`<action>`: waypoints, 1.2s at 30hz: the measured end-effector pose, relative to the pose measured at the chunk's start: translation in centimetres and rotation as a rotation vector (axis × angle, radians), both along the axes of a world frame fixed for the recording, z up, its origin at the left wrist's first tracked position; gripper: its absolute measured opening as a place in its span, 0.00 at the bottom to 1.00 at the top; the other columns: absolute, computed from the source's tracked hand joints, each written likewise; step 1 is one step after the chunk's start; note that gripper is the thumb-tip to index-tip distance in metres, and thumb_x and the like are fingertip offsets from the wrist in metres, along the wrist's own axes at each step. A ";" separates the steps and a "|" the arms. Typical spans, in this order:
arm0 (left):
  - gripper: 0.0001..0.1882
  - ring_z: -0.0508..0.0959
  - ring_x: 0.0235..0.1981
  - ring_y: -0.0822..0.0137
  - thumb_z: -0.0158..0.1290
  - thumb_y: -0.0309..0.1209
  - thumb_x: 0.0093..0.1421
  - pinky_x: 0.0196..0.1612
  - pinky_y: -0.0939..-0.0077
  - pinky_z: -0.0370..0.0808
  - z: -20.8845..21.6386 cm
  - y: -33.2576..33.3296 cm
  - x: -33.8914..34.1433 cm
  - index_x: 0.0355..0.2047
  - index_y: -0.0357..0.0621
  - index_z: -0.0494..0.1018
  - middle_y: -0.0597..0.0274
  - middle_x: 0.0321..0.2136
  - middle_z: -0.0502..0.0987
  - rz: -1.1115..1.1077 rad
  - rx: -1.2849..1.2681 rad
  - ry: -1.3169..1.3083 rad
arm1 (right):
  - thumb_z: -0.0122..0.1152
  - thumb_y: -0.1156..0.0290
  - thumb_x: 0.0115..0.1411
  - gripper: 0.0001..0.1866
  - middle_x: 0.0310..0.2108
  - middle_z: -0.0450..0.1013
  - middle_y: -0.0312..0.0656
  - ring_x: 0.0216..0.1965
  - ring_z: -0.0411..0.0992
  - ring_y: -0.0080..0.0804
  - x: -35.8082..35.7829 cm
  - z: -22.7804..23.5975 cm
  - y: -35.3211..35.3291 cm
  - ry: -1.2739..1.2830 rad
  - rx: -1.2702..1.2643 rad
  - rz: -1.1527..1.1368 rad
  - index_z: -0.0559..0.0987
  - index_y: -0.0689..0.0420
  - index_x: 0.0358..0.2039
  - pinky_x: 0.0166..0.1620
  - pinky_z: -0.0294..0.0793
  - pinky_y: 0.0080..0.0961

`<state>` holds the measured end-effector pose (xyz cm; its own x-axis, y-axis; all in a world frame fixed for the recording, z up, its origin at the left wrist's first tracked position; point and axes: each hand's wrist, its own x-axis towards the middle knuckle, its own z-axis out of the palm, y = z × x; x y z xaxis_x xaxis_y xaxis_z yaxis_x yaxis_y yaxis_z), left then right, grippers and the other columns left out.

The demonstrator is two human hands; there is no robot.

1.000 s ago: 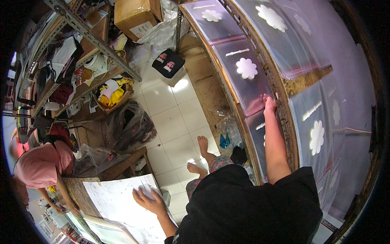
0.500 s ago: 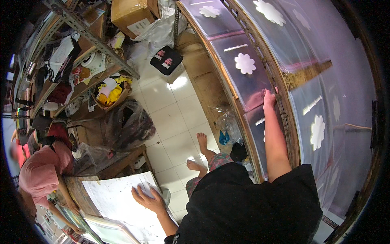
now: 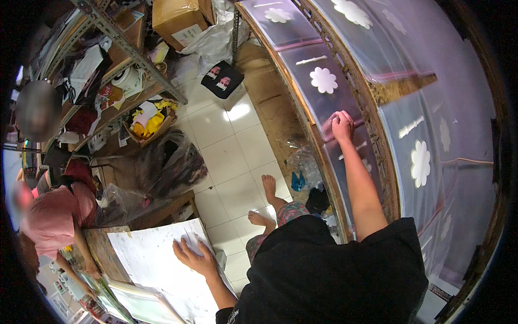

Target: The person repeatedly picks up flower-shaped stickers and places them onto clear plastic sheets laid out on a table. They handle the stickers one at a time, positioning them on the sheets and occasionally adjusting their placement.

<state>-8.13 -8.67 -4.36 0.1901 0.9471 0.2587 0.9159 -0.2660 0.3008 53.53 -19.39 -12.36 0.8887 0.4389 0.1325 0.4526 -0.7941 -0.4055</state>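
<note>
My right hand [image 3: 342, 127] rests with curled fingers on a glossy purple panel [image 3: 314, 102] bearing a white flower shape and a short white bar. It lies near the seam with the adjoining purple panel [image 3: 343, 171]; whatever the fingers may grip is hidden. To the left, my left hand [image 3: 197, 260] is open, fingers spread, over the right part of a bright white sheet [image 3: 145, 252] that lies on a wooden table [image 3: 102, 245]. That hand has nothing in it.
More panels with white flowers [image 3: 420, 163] lie beyond a rusty metal rail [image 3: 380, 146] on the right. A co-worker in a pink shirt [image 3: 56, 218] leans over a pale framed screen [image 3: 137, 302] at lower left. Shelves [image 3: 127, 54], a cardboard box [image 3: 181, 20] and black printed cloth [image 3: 222, 80] stand farther off.
My right hand has moved left across the panels, from beside the metal rail to nearer the panel's middle. My left hand stays over the white sheet. The co-worker has shifted slightly.
</note>
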 end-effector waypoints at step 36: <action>0.21 0.78 0.42 0.49 0.63 0.29 0.51 0.46 0.61 0.73 40.4 -22.0 -17.9 0.45 0.34 0.73 0.47 0.41 0.77 -0.917 0.025 -0.887 | 0.53 0.71 0.66 0.10 0.27 0.74 0.38 0.27 0.72 0.26 -29.4 -13.7 5.2 0.557 0.208 0.948 0.78 0.64 0.39 0.33 0.73 0.26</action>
